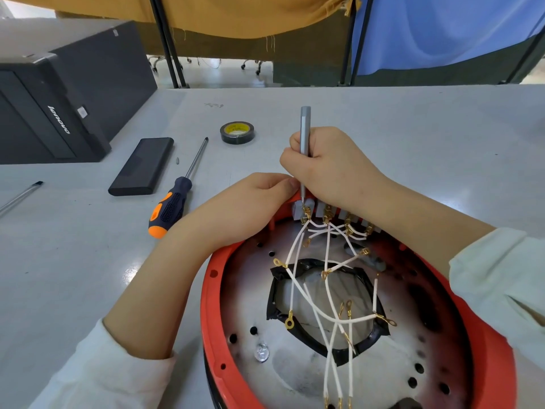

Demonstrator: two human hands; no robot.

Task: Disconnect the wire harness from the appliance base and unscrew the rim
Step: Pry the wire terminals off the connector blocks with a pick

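The round appliance base with its orange rim (212, 308) lies open side up at the lower right. White wires with gold ring terminals (321, 293) spread across its metal plate and run up to a grey terminal block (300, 212) on the far rim. My right hand (333, 166) grips a slim silver screwdriver (304, 128) upright, its tip down on the block's left end. My left hand (250, 199) rests on the rim beside the block, fingertips touching the screwdriver's lower shaft.
A large orange-and-black screwdriver (177, 196) lies left of the base, a flat black case (143, 166) beside it. A roll of black tape (237, 132) sits farther back. A black computer tower (62, 93) stands at the far left. A loose screw (177, 160) lies near the case.
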